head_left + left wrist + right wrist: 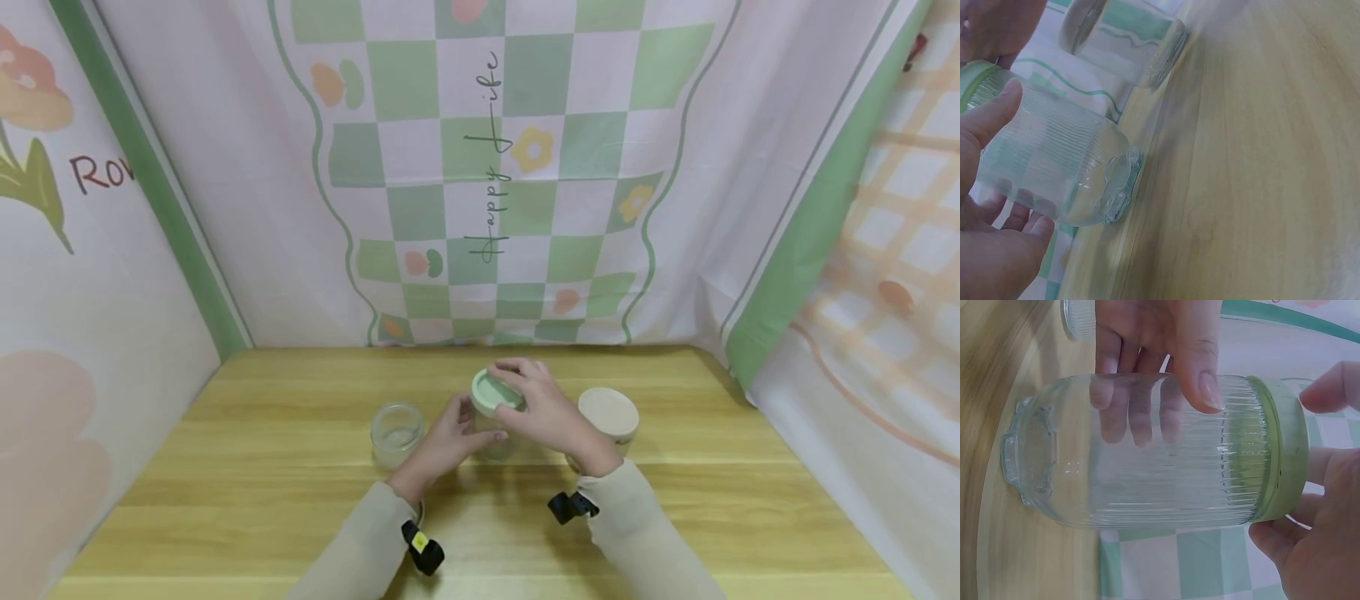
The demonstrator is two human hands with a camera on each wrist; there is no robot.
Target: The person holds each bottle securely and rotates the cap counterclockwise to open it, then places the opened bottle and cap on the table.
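Observation:
A clear ribbed glass jar (pixel 1147 456) with a scalloped foot stands upright in front of me, a light green lid (pixel 495 393) on its mouth. Around the jar's side curl the thumb and fingers of my left hand (pixel 452 437), seen through the glass in the right wrist view. My right hand (pixel 543 408) grips the lid by its rim, thumb on one side and fingers on the other. Whether the jar's foot touches the table cannot be made out.
To the left on the wooden table (pixel 300 500) stands a glass jar (pixel 397 433) without a lid. Right of my hands is another jar with a cream lid (pixel 608 414), partly hidden by my right wrist. A patterned curtain (pixel 510 208) hangs behind the table.

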